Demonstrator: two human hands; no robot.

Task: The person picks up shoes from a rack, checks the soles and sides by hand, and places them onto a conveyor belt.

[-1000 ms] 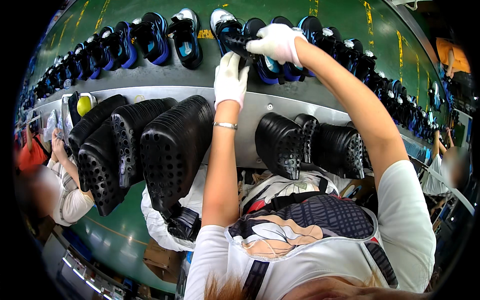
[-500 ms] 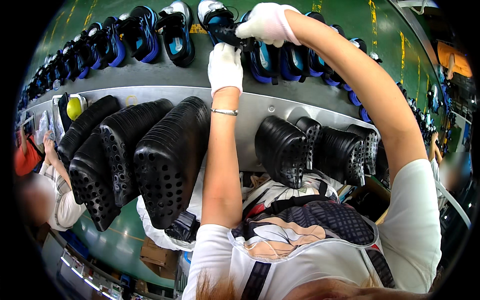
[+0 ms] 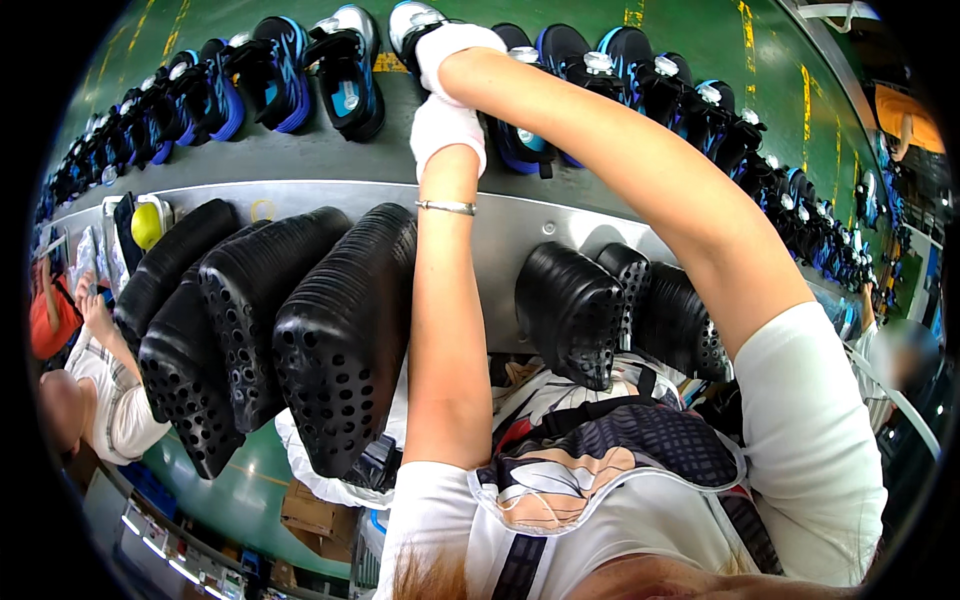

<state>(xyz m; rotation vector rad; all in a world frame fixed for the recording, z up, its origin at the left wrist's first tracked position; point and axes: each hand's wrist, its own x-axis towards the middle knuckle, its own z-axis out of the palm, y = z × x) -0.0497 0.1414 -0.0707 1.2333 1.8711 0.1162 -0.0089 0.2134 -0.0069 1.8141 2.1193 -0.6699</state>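
A grey belt (image 3: 320,162) bears sneakers (image 3: 347,85); the metal ledge (image 3: 505,225) (just beside it) carries black perforated forms (image 3: 345,330).

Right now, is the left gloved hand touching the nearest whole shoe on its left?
Apart. The head view shows it plainly: a strip of bare grey surface lies between the left hand and that shoe.

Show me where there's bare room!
Bare silver metal ledge shows between the left forearm and right-side black perforated stacks; a bare dark grey strip runs between ledge and black-blue shoes. Left-side black ribbed stacks crowd the ledge.
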